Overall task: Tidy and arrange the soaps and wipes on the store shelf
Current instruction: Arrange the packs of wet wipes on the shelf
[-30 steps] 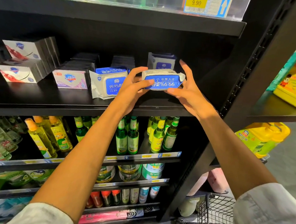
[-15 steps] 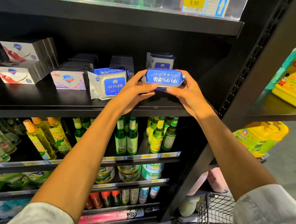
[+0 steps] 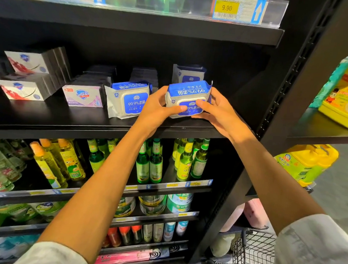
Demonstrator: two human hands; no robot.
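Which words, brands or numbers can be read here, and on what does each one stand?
"9.90": yellow price tag on the upper shelf rail.
"Safeguard": soap box.
"99.9%": standing wipes pack.
"99.9%", upside down on the top face: wipes pack gripped by both hands.
Bottle labels, other tags: too blurred.

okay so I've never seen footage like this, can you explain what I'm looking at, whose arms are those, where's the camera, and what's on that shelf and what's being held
There is no machine here. The camera sits on a person's head, looking forward and down, so the two bare arms are that person's own. The left hand and right hand together grip one wipes pack at the front of a black shelf. Beside it stands a second wipes pack, a third behind. Left of those lie soap boxes. Bottles fill the shelf below.
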